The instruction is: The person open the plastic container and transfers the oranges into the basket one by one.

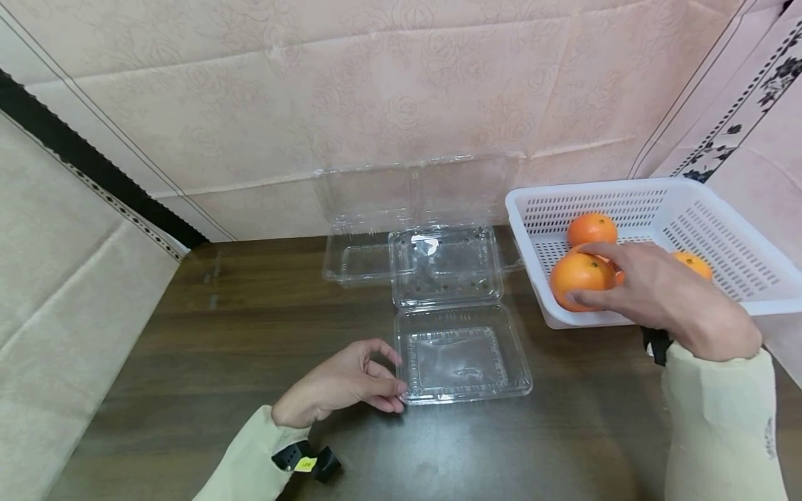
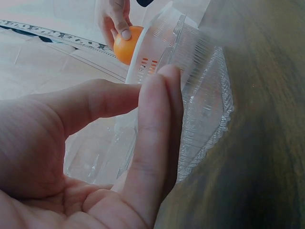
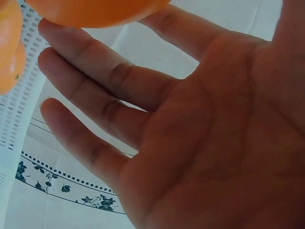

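Observation:
My right hand grips an orange between thumb and fingers, over the near left part of a white basket. In the left wrist view, that orange shows above the basket's rim; in the right wrist view, its underside lies against the fingertips. Other oranges sit in the basket, one at the back and one partly behind my hand. At the near left corner of an opened clear plastic clamshell container, my left hand pinches the edge with bent fingers.
More clear clamshell containers stand behind the opened one, their lids raised against the pale patterned cloth. The dark wooden table ends at that cloth. The basket stands at the right, its wall close to the containers.

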`<action>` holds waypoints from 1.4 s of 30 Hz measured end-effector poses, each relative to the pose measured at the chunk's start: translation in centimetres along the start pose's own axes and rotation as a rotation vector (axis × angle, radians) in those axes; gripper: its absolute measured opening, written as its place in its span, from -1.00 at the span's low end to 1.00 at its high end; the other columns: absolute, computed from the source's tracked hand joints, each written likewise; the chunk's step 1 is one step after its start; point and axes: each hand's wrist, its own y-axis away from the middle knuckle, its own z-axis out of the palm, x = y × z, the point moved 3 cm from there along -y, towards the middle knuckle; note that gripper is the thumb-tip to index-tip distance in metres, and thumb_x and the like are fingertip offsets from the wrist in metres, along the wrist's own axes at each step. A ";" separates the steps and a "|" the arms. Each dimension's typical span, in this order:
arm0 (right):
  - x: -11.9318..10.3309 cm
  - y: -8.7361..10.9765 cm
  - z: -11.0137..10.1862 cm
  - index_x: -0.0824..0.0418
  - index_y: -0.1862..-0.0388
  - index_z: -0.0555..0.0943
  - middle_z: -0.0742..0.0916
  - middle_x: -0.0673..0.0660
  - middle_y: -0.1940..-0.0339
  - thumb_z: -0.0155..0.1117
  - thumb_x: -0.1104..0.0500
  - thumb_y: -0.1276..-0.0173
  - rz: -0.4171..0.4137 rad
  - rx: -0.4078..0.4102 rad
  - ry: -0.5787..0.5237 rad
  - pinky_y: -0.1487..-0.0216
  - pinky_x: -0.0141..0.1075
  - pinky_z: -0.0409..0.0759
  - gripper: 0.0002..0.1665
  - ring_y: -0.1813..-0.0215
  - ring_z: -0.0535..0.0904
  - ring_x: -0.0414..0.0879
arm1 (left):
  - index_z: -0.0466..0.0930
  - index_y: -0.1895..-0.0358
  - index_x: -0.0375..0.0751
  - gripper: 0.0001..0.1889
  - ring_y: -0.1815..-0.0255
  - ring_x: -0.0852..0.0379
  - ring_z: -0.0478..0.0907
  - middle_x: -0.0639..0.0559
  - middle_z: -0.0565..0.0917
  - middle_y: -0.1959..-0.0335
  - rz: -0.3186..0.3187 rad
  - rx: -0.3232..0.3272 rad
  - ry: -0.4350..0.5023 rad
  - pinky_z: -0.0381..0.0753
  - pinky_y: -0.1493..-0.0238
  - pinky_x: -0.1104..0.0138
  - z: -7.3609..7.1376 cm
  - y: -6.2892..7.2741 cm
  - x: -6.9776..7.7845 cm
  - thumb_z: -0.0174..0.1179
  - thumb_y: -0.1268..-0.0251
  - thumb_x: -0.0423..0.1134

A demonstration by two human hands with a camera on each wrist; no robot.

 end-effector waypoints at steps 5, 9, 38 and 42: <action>-0.1 -0.1 0.0 0.25 -0.35 0.50 0.65 0.36 0.09 0.42 -0.32 -0.24 0.019 -0.004 0.008 0.15 -0.12 0.47 -0.10 0.08 0.51 0.20 | 0.29 -0.18 -0.55 -0.53 0.38 0.11 0.78 -0.16 0.80 0.36 -0.004 0.009 -0.006 0.84 0.25 0.34 0.0 0.1 0.0 0.30 -0.31 -0.49; -0.3 -0.2 0.1 0.22 -0.29 0.52 0.62 0.33 0.14 0.37 -0.33 -0.26 0.060 -0.024 0.011 0.22 -0.17 0.39 -0.16 0.10 0.49 0.21 | 0.30 -0.18 -0.54 -0.53 0.37 0.10 0.78 -0.17 0.80 0.35 -0.009 0.016 -0.014 0.85 0.22 0.29 0.0 0.2 0.0 0.30 -0.31 -0.48; -0.7 0.9 2.8 0.23 0.12 0.29 0.46 0.23 0.48 0.09 -0.01 -0.13 -0.633 0.260 2.068 -0.11 -0.24 0.34 -0.56 0.14 0.40 0.06 | 0.30 -0.18 -0.54 -0.53 0.38 0.10 0.78 -0.16 0.80 0.36 -0.010 0.024 -0.016 0.85 0.23 0.31 0.1 0.0 0.0 0.30 -0.31 -0.49; -0.7 0.8 2.8 0.31 0.21 0.30 0.51 0.24 0.44 0.04 0.00 -0.18 -0.618 0.258 2.133 -0.04 -0.25 0.32 -0.59 0.23 0.42 0.03 | 0.30 -0.18 -0.53 -0.53 0.38 0.10 0.78 -0.15 0.80 0.36 -0.012 0.023 -0.015 0.85 0.23 0.29 0.1 0.0 0.0 0.30 -0.31 -0.49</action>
